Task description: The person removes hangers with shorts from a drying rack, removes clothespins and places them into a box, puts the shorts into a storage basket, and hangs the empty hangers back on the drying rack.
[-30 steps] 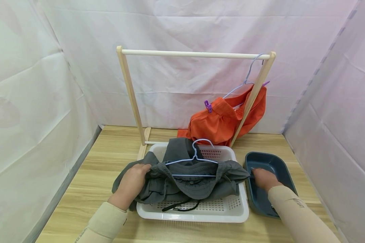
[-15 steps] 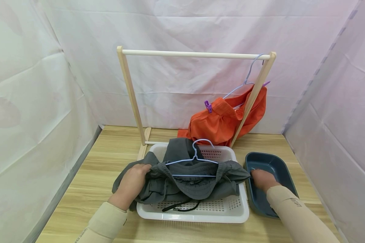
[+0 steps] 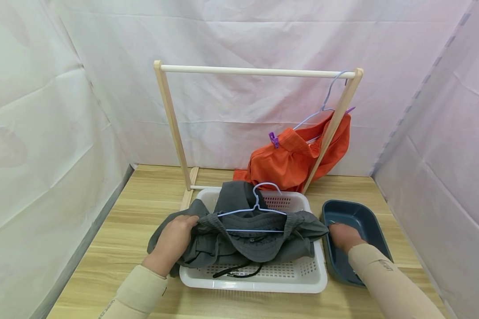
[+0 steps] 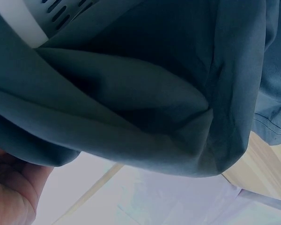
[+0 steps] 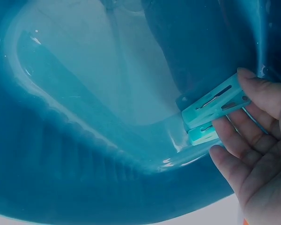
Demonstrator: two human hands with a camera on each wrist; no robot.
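Observation:
Dark grey drawstring pants [image 3: 259, 252] lie bunched over a white basket [image 3: 255, 287], with a pale blue hanger [image 3: 255, 230] set in the elastic waistband, hook up. My left hand [image 3: 174, 237] grips the left end of the waistband; the left wrist view is mostly folds of cloth, with part of that hand [image 4: 14, 187] in the lower left corner. Inside the dark blue bin [image 3: 351, 203], my right hand [image 3: 345, 235] pinches a teal clothespin [image 5: 215, 101] between thumb and fingers. A second teal piece [image 5: 203, 134] shows just under it in the right wrist view.
Behind the basket stands a wooden rack with a white rail [image 3: 247, 70]. Orange pants [image 3: 275, 166] hang at its right end on another blue hanger [image 3: 323, 104], with purple clothespins [image 3: 273, 140] at the waist. White cloth walls [image 3: 223, 40] enclose the table [image 3: 131, 204].
My right hand shifts very slightly left within the bin, and a bit of teal comes into sight above its fingers. The left hand, pants and hanger stay put.

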